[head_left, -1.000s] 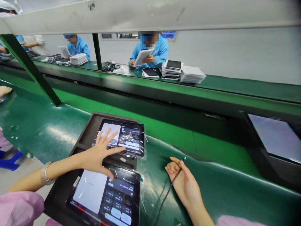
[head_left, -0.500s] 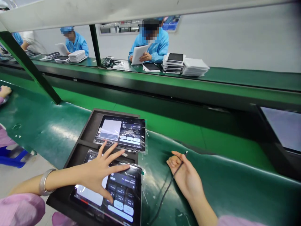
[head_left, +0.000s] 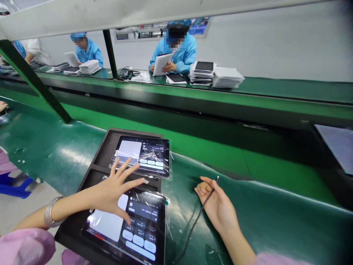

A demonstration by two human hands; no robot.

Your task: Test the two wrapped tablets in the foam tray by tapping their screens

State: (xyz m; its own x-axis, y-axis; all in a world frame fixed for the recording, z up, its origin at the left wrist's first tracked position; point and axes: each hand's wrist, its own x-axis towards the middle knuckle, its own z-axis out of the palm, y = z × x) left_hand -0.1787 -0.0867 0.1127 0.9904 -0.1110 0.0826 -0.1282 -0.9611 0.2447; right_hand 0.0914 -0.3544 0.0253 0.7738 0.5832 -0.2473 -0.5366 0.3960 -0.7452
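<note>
My left hand [head_left: 114, 191] is spread wide over the nearer tablet [head_left: 138, 235], its thumb close to the lit screen; I cannot tell if it touches. That tablet, with settings tiles showing, lies on a black foam tray [head_left: 74, 224]. A second lit tablet [head_left: 154, 156], wrapped in clear film, lies on the far part of the tray, just beyond my fingertips. To the right of the tray, my right hand [head_left: 219, 209] pinches a black cable [head_left: 196, 222] near its plug, the metal tip pointing up and away. The cable's other end runs out of view at the bottom.
A green bench [head_left: 261, 217] carries the tray. Across a gap, people in blue smocks handle tablets at another bench, beside stacks of tablets [head_left: 202, 73]. A slanted green post [head_left: 35, 81] rises at left, and a large screen [head_left: 336, 147] stands at right.
My left hand has drawn back slightly to the left and up, uncovering more of the nearer tablet's screen. My right hand and the cable have stayed nearly still.
</note>
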